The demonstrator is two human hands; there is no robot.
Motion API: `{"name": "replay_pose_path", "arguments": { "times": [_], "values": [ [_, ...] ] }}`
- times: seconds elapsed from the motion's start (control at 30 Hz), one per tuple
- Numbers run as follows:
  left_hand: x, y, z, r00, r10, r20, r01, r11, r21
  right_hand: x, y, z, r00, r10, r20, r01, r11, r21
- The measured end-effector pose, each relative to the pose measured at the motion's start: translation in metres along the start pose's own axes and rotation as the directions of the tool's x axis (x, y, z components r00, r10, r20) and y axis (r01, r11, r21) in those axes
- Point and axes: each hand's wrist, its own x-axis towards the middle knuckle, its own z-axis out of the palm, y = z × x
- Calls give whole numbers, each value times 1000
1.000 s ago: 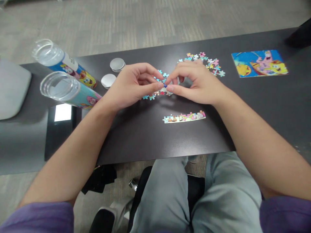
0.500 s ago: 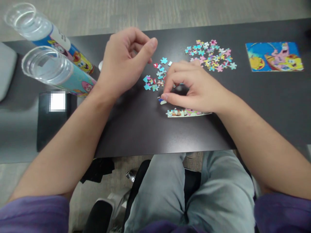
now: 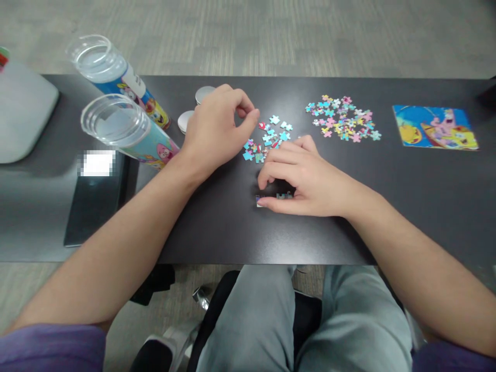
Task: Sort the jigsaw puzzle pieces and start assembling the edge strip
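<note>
My right hand (image 3: 306,178) is closed over the near part of the table, its thumb tip on a small white-and-purple puzzle piece (image 3: 258,202). The curled index finger is just above that piece. Behind the thumb, part of a joined puzzle strip (image 3: 284,196) shows; the rest is hidden under the hand. My left hand (image 3: 222,126) hovers to the left of a small group of blue and red puzzle pieces (image 3: 274,120), its fingers curled and the thumb near the index finger. I see nothing in it.
A bigger pile of loose puzzle pieces (image 3: 343,121) lies farther right, beside a cartoon picture card (image 3: 436,127). Two clear cartoon-printed tubes (image 3: 116,126) (image 3: 134,85) stand at left near white round lids (image 3: 186,121). A black flat device (image 3: 95,206) lies in front of them.
The view has tilted, so the table sits lower and more floor shows. My right thumb and the puzzle piece are now in line with the strip. My left hand stays raised, fingers curled.
</note>
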Motion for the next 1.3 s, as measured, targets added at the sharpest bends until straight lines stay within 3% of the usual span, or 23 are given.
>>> {"name": "replay_pose_path", "arguments": {
  "times": [0.13, 0.2, 0.3, 0.37, 0.47, 0.53, 0.73, 1.07, 1.3],
  "values": [
    [0, -6, 1, 999, -17, 40, 17, 1000, -2, 3, -5, -6, 992, -2, 129, 1, 1000, 6],
    [0, -7, 3, 998, -23, 58, 23, 1000, 0, 6, -5, -9, 993, -1, 114, -4, 999, 40],
    [-2, -7, 6, 998, -21, 62, 20, 1000, 19, 7, 5, -15, 997, 79, -22, -77, 994, 74],
    [-3, -7, 8, 998, -11, 62, 10, 1000, 25, 5, 16, -22, 970, 169, -177, -161, 985, 57],
    [-4, -5, 8, 997, 23, 72, -24, 999, 21, -2, 38, -32, 868, 282, -408, -299, 954, 23],
    [-4, -4, 7, 996, 47, 74, -49, 999, 14, -9, 54, -38, 810, 335, -481, -367, 930, 30],
    [-3, -1, 1, 993, 69, 96, -68, 997, -21, -24, 89, -38, 790, 396, -469, -439, 898, 19],
    [-2, -3, -5, 976, 91, 200, -80, 995, -62, -26, 106, -33, 778, 434, -454, -466, 884, 46],
    [-2, -15, 2, 959, 92, 267, -80, 995, -54, -26, 110, -32, 819, 404, -408, -435, 900, 17]
  ]
}}
